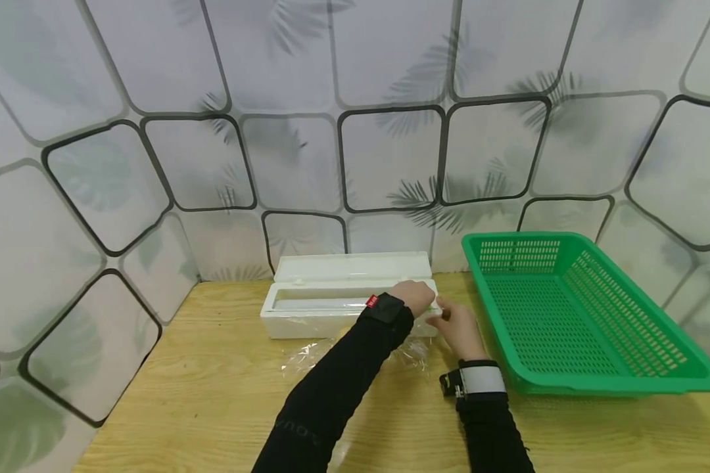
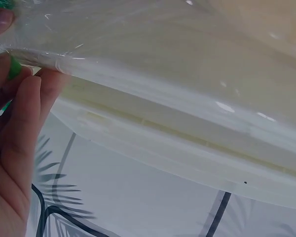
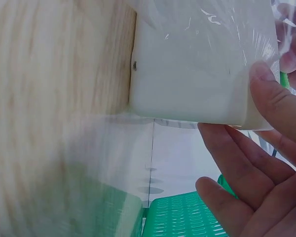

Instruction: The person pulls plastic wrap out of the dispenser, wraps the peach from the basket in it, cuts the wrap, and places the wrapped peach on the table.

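A white cling film dispenser stands on the table with its long lid raised at the back. A pale roll lies inside. Clear cling film drapes over the front and lies crumpled before it. My left hand reaches across to the box's right end, fingers curled at the film along the top edge. Low at that same end, my right hand grips the corner, its thumb on the film-covered front. Film and fingers partly hide the left fingertips. Bits of green show between the fingers.
A large green plastic basket stands close on the right, beside my right hand. Behind the wooden table rises a patterned wall covering, just past the dispenser's raised lid.
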The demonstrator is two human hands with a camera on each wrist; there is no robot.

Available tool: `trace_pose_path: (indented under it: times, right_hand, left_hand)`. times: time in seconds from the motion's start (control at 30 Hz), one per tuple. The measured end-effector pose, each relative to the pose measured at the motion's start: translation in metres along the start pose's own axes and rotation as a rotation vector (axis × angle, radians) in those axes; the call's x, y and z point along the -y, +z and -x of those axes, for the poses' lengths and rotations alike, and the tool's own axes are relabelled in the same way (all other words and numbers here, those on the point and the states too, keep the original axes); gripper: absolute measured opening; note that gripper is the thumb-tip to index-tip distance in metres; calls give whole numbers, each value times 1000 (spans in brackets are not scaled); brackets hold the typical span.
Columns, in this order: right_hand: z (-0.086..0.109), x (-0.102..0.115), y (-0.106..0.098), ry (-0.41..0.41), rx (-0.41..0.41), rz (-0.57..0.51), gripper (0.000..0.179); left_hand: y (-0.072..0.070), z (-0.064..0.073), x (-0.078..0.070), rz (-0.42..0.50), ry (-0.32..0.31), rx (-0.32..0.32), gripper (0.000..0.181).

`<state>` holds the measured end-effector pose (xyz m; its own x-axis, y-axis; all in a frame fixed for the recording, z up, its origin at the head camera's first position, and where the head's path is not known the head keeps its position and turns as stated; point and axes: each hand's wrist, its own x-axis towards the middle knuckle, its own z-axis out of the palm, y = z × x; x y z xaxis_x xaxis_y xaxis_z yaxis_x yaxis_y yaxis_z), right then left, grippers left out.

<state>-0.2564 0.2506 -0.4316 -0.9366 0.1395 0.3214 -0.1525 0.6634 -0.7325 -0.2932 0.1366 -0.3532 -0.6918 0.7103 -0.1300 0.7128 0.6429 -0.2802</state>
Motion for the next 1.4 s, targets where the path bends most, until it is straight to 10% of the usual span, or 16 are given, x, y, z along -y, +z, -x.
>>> trace_pose_path:
  times: [0.37,0.67,1.4]
  right_hand:
    - [0,-2,5,-1,-1,-15,45]
    - [1,-1,2,14,7,5,47]
    - [-1,-2,1,-30,-21,36,48]
  left_hand:
    - [5,1,3,24,-19,8,17]
    - [4,0,-6,-147,-80,-72,14]
    - [15,-5,13,-23,-16,-47,12]
